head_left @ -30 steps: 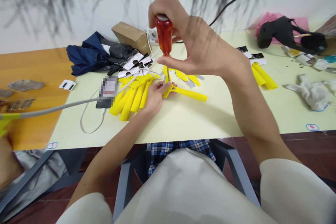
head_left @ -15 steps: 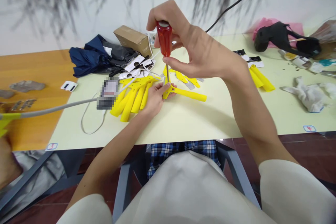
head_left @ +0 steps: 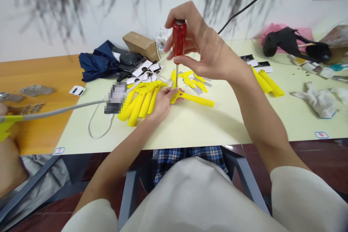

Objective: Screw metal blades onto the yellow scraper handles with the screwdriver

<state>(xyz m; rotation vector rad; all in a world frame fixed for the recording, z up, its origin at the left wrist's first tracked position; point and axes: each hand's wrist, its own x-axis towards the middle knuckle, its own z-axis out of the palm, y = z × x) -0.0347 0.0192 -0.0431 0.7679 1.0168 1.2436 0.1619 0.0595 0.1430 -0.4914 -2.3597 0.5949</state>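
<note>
My right hand (head_left: 202, 49) is closed around the red handle of a screwdriver (head_left: 178, 39), held upright. The screwdriver's metal shaft points down to the head of a yellow scraper-like tool (head_left: 197, 99). My left hand (head_left: 164, 102) pinches that head near the shaft's tip, and the yellow handle sticks out to the right. Several yellow handled pieces (head_left: 134, 108) lie in a fan just left of my left hand. Beyond it are small yellow parts with grey flat blades (head_left: 199, 85). The exact contact at the tip is too small to tell.
A cardboard box (head_left: 141, 44), dark blue cloth (head_left: 95, 61) and black-and-white packets (head_left: 143, 66) lie at the back left. A white cable (head_left: 92, 134) loops at the left. On the right are yellow handles (head_left: 272, 82), a white glove (head_left: 317, 99) and a black strap item (head_left: 288, 41).
The view has shifted slightly. My right hand's fingers have loosened a little around the screwdriver handle, which now stands more upright. My left hand still holds the yellow tool.
</note>
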